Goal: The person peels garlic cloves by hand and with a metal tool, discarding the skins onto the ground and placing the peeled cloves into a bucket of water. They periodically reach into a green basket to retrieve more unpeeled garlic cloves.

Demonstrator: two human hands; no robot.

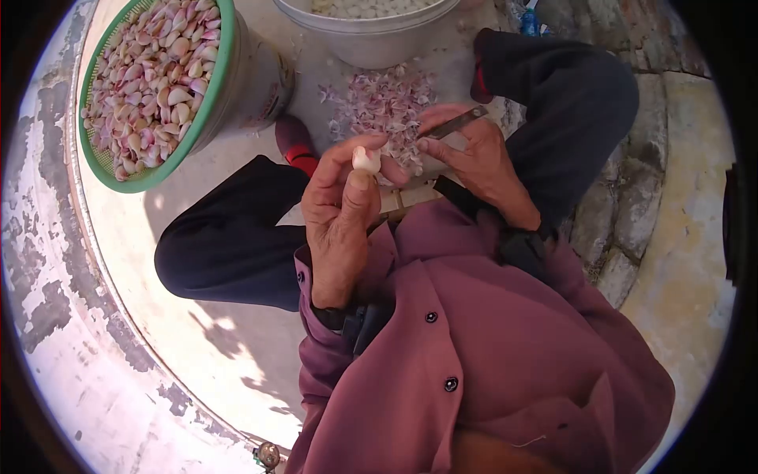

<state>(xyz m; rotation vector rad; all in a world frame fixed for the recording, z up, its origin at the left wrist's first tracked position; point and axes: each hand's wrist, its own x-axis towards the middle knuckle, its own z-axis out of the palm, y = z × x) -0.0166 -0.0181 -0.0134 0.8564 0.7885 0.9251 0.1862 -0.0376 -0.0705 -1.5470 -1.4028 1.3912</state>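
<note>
Between the thumb and fingers of my left hand (pixel 339 209) is a garlic clove (pixel 365 159), mostly white with a pinkish patch near its top. My right hand (pixel 485 162) grips a small dark knife (pixel 456 123), its thumb lying along the metal and one end pointing up to the right. The two hands are apart, and the knife does not touch the clove. Beneath and beyond them, a pile of pink and white garlic skins (pixel 384 103) lies on the ground.
A green-rimmed basket (pixel 223 79) full of unpeeled garlic cloves (pixel 154 83) rests tilted on a bucket (pixel 264 83) at upper left. Straight ahead is a white tub (pixel 371 35) holding pale cloves. My bent legs flank the skins. A blue object (pixel 530 21) lies at upper right.
</note>
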